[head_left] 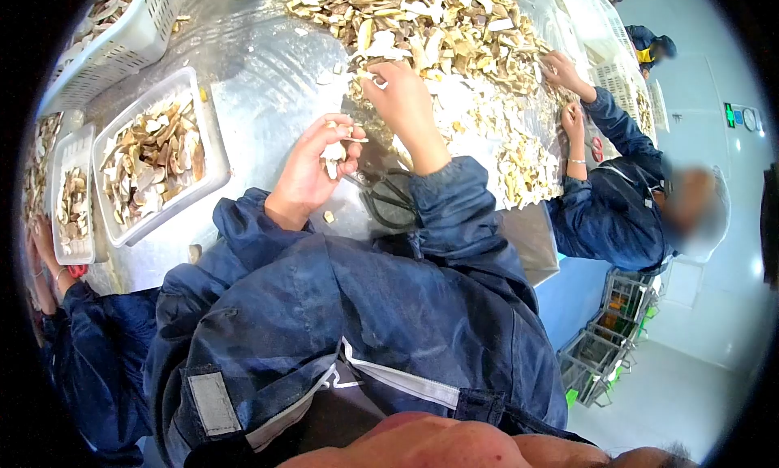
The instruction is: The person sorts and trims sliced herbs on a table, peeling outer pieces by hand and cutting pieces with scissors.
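My left hand (312, 168) is curled, palm up, around a few pale mushroom slices (333, 152) above the metal table. Farther forward and to the right, my right hand (403, 103) has its thumb and forefinger pinched on a small mushroom slice (363, 80), partly hidden by the fingers. That hand is at the near edge of a large heap of brown and cream mushroom slices (454, 42). Beneath my right wrist lies a pair of dark handles (389, 199), perhaps scissors. Smaller pale pieces (519, 164) spread over the table to the right.
On the left stand a white tub (221, 164) of mushroom slices, a narrower tray (58, 225) and a perforated crate (134, 42). A co-worker's hands (570, 83) are at the heap's right side. Another person's hands (45, 245) show at far left. Wire racks (596, 350) stand lower right.
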`<state>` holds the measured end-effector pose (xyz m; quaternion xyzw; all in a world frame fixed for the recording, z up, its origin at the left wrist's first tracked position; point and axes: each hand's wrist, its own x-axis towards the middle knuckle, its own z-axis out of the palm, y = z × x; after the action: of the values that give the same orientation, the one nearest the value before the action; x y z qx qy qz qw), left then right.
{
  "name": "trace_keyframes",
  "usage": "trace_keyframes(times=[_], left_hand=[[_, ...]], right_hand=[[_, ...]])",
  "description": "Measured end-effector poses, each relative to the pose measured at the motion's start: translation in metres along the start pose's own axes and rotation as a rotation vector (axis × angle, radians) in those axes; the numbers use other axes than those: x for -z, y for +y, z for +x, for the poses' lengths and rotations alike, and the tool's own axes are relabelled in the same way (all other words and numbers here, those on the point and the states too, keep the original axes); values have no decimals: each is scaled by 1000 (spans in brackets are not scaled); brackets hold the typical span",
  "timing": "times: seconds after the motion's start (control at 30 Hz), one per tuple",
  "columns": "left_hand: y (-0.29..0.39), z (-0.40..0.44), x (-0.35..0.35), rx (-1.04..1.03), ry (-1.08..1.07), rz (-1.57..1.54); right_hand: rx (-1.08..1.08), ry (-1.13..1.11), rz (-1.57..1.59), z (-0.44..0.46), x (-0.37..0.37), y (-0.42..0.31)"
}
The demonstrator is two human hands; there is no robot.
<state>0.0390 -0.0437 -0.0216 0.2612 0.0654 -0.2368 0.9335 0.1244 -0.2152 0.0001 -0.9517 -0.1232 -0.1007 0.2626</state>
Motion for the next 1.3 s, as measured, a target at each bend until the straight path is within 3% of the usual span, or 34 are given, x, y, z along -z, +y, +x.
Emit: trace_keyframes(times=[0.13, 0.3, 0.43, 0.73, 0.87, 1.17, 1.3], left_hand=[[5, -3, -8, 12, 15, -22], [2, -3, -4, 7, 3, -46], [1, -2, -3, 18, 8, 4], [-2, -3, -8, -14, 26, 130], [-5, -3, -6, -33, 8, 175], [-3, -6, -12, -66, 93, 292], [-9, -1, 1, -87, 29, 439]], right_hand=[[-5, -43, -105, 1, -6, -3], [-187, 3, 80, -24, 19, -5], [-440, -107, 917, -41, 38, 9], [-564, -203, 1257, -60, 39, -19], [-551, -171, 1235, -66, 39, -35], [-324, -89, 835, -75, 39, -41], [-263, -138, 609, -76, 45, -42]])
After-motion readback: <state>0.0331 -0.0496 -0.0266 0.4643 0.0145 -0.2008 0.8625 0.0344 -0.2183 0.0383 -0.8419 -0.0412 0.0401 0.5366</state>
